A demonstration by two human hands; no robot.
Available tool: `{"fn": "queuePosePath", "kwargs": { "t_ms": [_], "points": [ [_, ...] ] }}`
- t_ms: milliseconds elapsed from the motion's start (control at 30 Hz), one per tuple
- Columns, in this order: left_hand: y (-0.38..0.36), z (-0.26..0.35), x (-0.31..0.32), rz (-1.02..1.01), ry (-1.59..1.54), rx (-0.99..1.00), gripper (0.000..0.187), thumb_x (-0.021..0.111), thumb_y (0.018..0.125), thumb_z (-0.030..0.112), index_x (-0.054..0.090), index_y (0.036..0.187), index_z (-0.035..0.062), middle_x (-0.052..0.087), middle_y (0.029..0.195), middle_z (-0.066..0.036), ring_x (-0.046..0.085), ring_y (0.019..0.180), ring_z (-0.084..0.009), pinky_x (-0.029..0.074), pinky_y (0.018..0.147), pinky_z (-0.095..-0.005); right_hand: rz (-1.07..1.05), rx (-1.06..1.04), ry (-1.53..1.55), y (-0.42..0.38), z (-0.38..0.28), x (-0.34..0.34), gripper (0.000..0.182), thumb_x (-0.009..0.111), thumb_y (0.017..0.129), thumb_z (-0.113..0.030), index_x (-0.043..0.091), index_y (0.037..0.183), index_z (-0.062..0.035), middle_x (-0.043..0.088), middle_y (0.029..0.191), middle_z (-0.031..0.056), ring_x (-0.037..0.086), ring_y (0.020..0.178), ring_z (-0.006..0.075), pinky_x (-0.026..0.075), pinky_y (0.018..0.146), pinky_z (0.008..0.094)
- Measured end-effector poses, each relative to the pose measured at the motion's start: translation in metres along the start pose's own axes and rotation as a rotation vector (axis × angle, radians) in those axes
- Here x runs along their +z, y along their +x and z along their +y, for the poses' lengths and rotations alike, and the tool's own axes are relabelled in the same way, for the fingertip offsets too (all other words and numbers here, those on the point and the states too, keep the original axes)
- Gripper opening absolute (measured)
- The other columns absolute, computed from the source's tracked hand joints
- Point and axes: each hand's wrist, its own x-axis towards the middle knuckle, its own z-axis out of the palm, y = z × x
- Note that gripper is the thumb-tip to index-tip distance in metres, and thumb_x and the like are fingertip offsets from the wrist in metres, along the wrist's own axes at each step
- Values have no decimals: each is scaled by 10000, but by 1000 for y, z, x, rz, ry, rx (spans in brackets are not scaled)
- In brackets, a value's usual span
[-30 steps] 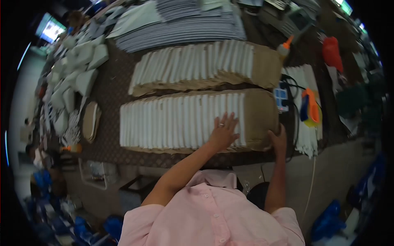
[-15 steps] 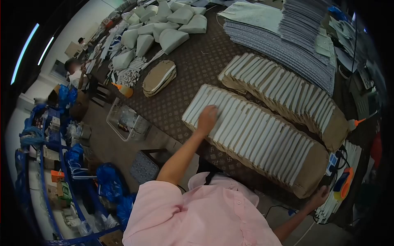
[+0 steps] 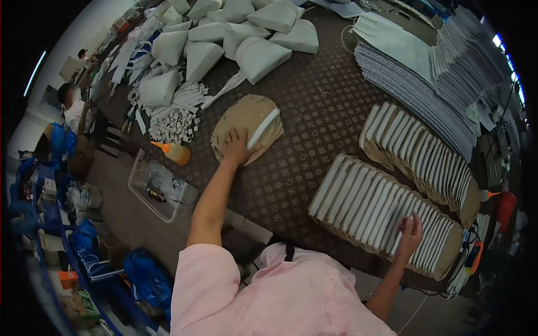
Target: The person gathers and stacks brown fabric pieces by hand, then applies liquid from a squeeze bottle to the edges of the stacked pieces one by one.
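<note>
My left hand lies with fingers spread on a small pile of brown oval pieces, the top one carrying a white strip along one side. My right hand is over the near row of overlapping brown pieces with white strips, its fingers apart and slightly bent. Behind that row runs a second, similar row. An orange-tipped glue bottle lies to the left of the oval pile.
White cup-shaped pieces are heaped at the back left, beside a bunch of thin white strips. Stacked grey-white sheets stand at the back right. A white basket and blue-framed shelves are at the left. Two people are farther off.
My left hand has moved from the near row leftward onto the oval pile. My right hand has risen from beside the row's right end to over the row. The view has shifted.
</note>
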Motion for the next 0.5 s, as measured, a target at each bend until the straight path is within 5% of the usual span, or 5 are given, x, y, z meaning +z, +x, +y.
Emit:
{"fn": "queuePosePath", "kwargs": {
  "t_ms": [100, 133, 267, 333, 500],
  "points": [
    [14, -19, 18, -193, -225, 98, 321, 454, 877, 274, 506, 1119, 69, 504, 1141, -208, 547, 948, -388, 460, 768, -435, -193, -40, -113, -25, -21, 84, 338, 523, 885, -184, 519, 1175, -10, 627, 883, 83, 594, 758, 124, 483, 667, 269],
    [18, -33, 33, -32, -403, 141, 242, 440, 875, 218, 534, 1008, 40, 575, 992, -205, 578, 812, -396, 467, 683, -432, -218, -23, -144, -32, -33, 109, 318, 524, 881, -169, 535, 1154, -6, 631, 869, 85, 594, 748, 125, 480, 662, 263],
    [45, -71, -28, -54, -623, -75, 273, 434, 882, 187, 535, 1055, 2, 590, 976, -224, 574, 857, -388, 458, 698, -410, -453, -18, -56, -48, -44, 186, 271, 537, 870, -154, 561, 1083, 13, 636, 851, 89, 601, 743, 128, 477, 643, 249],
    [41, -67, -97, 106, -907, -163, 318, 429, 892, 168, 503, 1142, -14, 587, 1013, -230, 572, 913, -368, 453, 739, -383, -628, 86, -2, -62, -62, 223, 293, 537, 872, -157, 541, 1120, -1, 633, 866, 90, 602, 755, 130, 478, 651, 244],
    [28, -73, -103, 23, -1096, -126, 344, 429, 901, 157, 478, 1206, 5, 588, 1059, -200, 586, 957, -270, 430, 812, -318, -992, 59, 16, -84, -44, 324, 397, 554, 876, -229, 468, 1206, -27, 599, 978, 75, 588, 846, 126, 480, 707, 250]
  ]
}}
